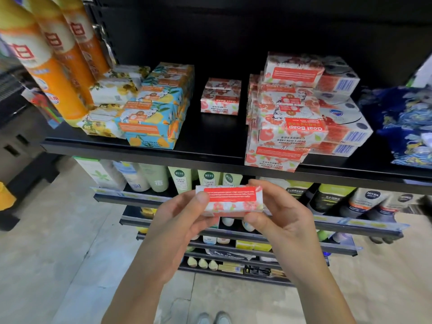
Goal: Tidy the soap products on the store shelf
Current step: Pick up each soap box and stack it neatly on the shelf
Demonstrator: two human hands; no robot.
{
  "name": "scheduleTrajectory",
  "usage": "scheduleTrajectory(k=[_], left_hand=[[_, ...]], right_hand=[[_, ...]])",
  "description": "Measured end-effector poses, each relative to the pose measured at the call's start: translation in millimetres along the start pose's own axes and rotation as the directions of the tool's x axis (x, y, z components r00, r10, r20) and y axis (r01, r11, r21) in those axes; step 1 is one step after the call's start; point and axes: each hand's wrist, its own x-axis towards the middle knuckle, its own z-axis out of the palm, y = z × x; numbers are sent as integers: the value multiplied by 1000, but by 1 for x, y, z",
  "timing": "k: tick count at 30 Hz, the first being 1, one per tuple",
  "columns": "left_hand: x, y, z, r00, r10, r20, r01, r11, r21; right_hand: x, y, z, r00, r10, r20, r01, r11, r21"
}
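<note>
A red-and-white goat soap box [230,200] is held in front of me, below the black shelf [145,149]. My left hand [180,220] pinches its left end and my right hand [278,215] grips its right end. On the shelf, a small stack of two matching red boxes [221,96] stands in the middle. To its right, a leaning, untidy pile of red goat soap boxes [284,127] overhangs the shelf's front edge. At the left stand blue-and-yellow soap boxes [155,113] and white-and-yellow ones [112,97].
Orange spray bottles [56,61] stand at the far left of the shelf. White-and-red tissue-like boxes [343,118] sit behind the red pile, blue packs [406,122] at the far right. Lower shelves hold tubes and bottles [182,181]. My shoes [214,319] show on the floor.
</note>
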Motion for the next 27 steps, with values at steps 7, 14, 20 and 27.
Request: scheduleTrajectory(k=[7, 14, 20, 27], left_hand=[[0, 3, 0, 999, 19, -26, -20, 1000, -24], [-1, 7, -7, 1000, 27, -10, -27, 1000, 16], [-3, 6, -14, 997, 66, 30, -68, 997, 45], [-5, 5, -20, 988, 115, 100, -119, 992, 41]], right_hand=[[1, -5, 6, 1000, 19, 14, -18, 999, -49], [3, -12, 17, 976, 193, -103, -209, 960, -185], [-1, -14, 30, 970, 187, -158, -211, 966, -147], [-7, -11, 37, 985, 98, -143, -111, 990, -86]])
